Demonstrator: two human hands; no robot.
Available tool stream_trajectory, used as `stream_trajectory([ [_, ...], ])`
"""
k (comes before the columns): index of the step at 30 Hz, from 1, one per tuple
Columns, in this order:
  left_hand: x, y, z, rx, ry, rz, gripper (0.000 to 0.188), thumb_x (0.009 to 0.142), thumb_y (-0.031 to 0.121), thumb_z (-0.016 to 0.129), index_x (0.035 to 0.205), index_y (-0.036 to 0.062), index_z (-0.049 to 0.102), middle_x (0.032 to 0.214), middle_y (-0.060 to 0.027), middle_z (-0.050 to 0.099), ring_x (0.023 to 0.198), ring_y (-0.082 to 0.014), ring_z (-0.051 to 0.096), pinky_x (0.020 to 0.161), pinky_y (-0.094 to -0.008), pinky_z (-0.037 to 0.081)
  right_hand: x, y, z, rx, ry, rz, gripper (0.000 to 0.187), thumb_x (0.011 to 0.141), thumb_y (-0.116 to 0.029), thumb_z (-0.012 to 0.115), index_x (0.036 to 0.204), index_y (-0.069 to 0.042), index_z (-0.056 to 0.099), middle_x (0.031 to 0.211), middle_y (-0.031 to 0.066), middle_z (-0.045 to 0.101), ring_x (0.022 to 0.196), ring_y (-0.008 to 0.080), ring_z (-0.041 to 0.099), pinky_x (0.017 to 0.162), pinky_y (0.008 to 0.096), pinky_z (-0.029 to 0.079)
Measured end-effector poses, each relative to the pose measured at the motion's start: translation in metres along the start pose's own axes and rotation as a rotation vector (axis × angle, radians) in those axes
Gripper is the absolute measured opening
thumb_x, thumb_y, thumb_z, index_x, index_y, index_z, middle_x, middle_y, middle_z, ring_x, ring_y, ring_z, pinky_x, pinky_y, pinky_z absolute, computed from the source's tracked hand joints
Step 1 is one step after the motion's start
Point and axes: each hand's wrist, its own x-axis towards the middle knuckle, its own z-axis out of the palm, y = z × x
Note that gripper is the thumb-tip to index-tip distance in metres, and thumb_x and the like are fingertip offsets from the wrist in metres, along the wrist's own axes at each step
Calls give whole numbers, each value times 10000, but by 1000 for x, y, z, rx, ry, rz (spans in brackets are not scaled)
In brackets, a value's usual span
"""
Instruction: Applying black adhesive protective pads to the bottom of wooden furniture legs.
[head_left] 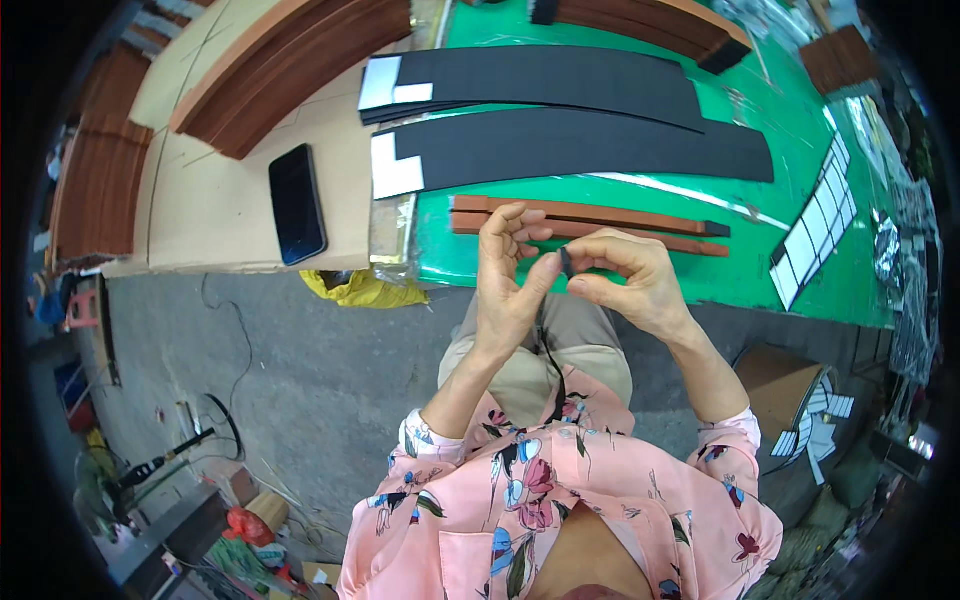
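Between thumb and fingers of my right hand (638, 275) is a small dark strip-like piece (566, 262), held above the table's near edge. My left hand (510, 275) is close beside it, fingers apart and loosely bent. Its thumb tip comes up against the dark piece; whether it presses on it I cannot tell. Just beyond my hands lie two slim reddish-brown strips (620, 219), side by side. The farther strip has a black end (716, 229) at the right. Part of both strips is hidden behind my left fingers.
Long black sheets (590, 150) with white corner patches lie on the green tabletop (465, 265). A sheet of white stickers (815, 222) is at the right. Stacked brown curved pieces (290, 70) and a phone (297, 205) rest on cardboard at the left. A bin (780, 385) stands below right.
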Motion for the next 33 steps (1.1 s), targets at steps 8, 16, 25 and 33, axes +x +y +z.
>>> stream_trajectory([
  [8, 3, 14, -54, 244, -11, 119, 199, 827, 68, 610, 1016, 25, 566, 891, -58, 624, 834, -162, 580, 737, -287, 452, 37, -12, 28, -251, -139, -140, 234, 680, -34, 689, 907, 8, 645, 819, 84, 647, 738, 159, 624, 654, 266, 501],
  [16, 32, 24, -104, 529, 106, 109, 213, 874, 154, 574, 981, -29, 588, 956, -76, 598, 853, -150, 552, 725, -256, 432, 74, -10, 38, -346, -3, -156, 224, 691, -54, 703, 892, 17, 634, 809, 94, 634, 733, 189, 597, 637, 299, 488],
  [25, 36, 14, -102, 531, 14, 20, 194, 848, 147, 605, 972, -4, 601, 929, -72, 592, 812, -142, 554, 677, -255, 444, 93, 19, 52, -642, 76, -417, 190, 677, -74, 695, 854, -25, 650, 810, 85, 627, 713, 230, 579, 630, 320, 471],
  [33, 29, 16, -100, 500, 57, -29, 230, 836, 119, 625, 1020, -9, 575, 913, -61, 581, 811, -121, 557, 692, -241, 456, 94, 22, 54, -642, 88, -401, 180, 677, -82, 695, 846, -34, 656, 824, 88, 628, 713, 235, 590, 619, 329, 478],
])
